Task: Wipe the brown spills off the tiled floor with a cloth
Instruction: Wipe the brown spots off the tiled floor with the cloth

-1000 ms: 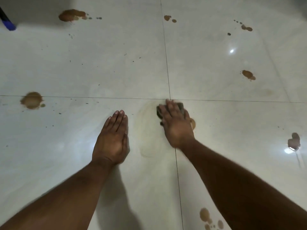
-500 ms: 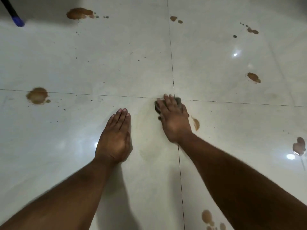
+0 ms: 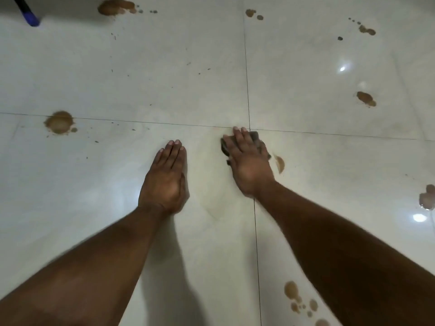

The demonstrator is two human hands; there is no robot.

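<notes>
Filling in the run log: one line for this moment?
left hand flat on floor | right hand pressing cloth | brown spill beside cloth | wiping unfinished

The glossy white tiled floor (image 3: 164, 67) lies under me, its grout lines crossing just by my right hand (image 3: 250, 164). My left hand (image 3: 166, 182) lies flat on it. Under my right hand's fingers is a dark cloth (image 3: 255, 137), with a brown smear (image 3: 279, 164) just right of it. More brown spills lie far left (image 3: 59, 122), ahead (image 3: 115, 6) and near my right forearm (image 3: 292, 290).
</notes>
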